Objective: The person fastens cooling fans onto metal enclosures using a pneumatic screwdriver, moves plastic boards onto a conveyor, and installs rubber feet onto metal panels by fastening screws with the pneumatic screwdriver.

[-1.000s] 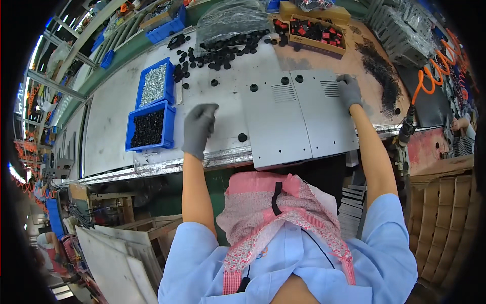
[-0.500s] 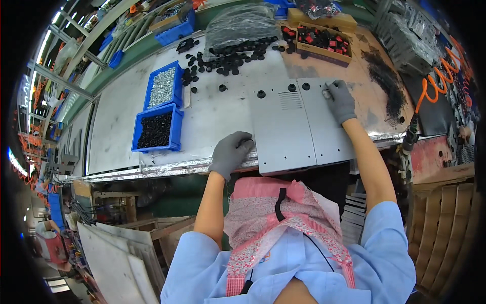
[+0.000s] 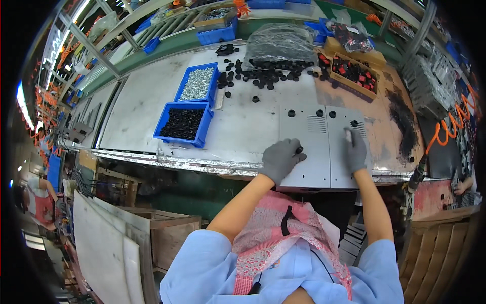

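Note:
Two grey metal panels [image 3: 309,167] with vent slots lie side by side at the table's front edge. Several round black knob-like caps [image 3: 291,113] stand along their far edge, one of them [image 3: 354,123] at the far right corner. My left hand [image 3: 281,161], in a grey glove, is over the left panel, its thumb and forefinger pinching a small black part [image 3: 299,150] too small to name. My right hand [image 3: 356,152], also gloved, is over the right panel just nearer than the corner cap, thumb apart from the fingers, with nothing visible in it.
To the left stand a blue bin [image 3: 206,129] of small black parts and another blue bin [image 3: 214,81] of silver fasteners. Loose black caps [image 3: 268,76] lie beside a clear plastic bag [image 3: 281,43]. A carton [image 3: 349,90] holds red-and-black parts. An orange coiled hose [image 3: 440,133] hangs at right.
The view has shifted, so the table sits further right and lower. My left hand has moved from beside the panels onto the left one. My right hand has drawn back from the corner, uncovering a cap.

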The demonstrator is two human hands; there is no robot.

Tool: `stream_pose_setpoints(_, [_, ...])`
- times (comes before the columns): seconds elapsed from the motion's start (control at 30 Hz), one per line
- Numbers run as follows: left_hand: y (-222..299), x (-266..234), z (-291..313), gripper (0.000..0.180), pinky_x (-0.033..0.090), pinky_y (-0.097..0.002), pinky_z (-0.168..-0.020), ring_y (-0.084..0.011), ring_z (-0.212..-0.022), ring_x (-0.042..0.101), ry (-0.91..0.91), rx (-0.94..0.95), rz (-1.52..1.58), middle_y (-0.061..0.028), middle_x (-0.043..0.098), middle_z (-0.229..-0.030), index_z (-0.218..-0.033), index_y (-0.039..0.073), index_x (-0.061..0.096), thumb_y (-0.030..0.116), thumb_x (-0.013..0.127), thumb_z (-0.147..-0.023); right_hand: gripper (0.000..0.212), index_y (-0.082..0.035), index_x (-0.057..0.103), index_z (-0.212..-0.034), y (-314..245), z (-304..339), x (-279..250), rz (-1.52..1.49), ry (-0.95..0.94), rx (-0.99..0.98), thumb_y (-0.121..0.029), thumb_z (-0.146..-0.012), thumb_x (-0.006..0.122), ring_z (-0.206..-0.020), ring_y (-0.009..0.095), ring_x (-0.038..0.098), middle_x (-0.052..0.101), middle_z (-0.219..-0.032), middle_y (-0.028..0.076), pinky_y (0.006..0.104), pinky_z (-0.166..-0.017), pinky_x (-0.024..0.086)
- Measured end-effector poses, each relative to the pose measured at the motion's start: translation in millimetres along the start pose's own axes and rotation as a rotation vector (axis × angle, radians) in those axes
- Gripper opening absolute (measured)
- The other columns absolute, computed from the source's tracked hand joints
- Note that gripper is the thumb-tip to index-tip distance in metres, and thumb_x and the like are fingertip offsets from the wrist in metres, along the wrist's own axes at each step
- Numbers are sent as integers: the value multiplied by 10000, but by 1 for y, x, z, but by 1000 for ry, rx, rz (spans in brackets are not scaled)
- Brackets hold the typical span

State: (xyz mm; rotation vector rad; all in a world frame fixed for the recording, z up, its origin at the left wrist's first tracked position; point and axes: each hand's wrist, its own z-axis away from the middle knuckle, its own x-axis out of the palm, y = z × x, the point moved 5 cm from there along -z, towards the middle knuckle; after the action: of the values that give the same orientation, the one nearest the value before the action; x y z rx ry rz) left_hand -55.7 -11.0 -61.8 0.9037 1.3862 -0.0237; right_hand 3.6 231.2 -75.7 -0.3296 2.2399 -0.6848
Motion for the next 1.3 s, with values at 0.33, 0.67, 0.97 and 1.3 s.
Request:
stream_pose_setpoints(0.33, [-36,-22,9,354,444,-239,-519,-98,-656,539,-102,-340,882,-69,591,-863,-1162,53,515,197,522,-839,256,-38,564,-1061,-20,43,-20,-199,-291,118,-88,-814,518,-804,189,555,555,-972,81,281,-766,445])
stream_pose_setpoints(0.67, [-71,-40,34,409,382,-206,-353,-71,-430,440,132,-431,1257,-203,613,-1009,-1204,-25,422,192,529,-874,262,-31,573,-901,-32,49,-16,-307,-314,317,-183,-740,713,-742,131,556,588,-829,69,267,-696,466])
stream_pose_setpoints(0.97, [-53,-36,35,310,451,-225,-527,-115,-598,554,179,-273,709,-110,634,-968,-1103,47,597,193,625,-831,315,-44,641,-945,-52,52,-11,-286,-386,160,-195,-685,738,-677,130,485,467,-835,39,245,-641,427])
stream_pose_setpoints(1.3, [-11,-28,20,267,447,-264,-579,-122,-589,525,250,-191,423,-31,647,-831,-947,70,591,192,689,-729,315,-95,626,-1032,-63,41,11,-150,-355,188,-251,-764,682,-811,189,588,557,-935,76,292,-714,476])
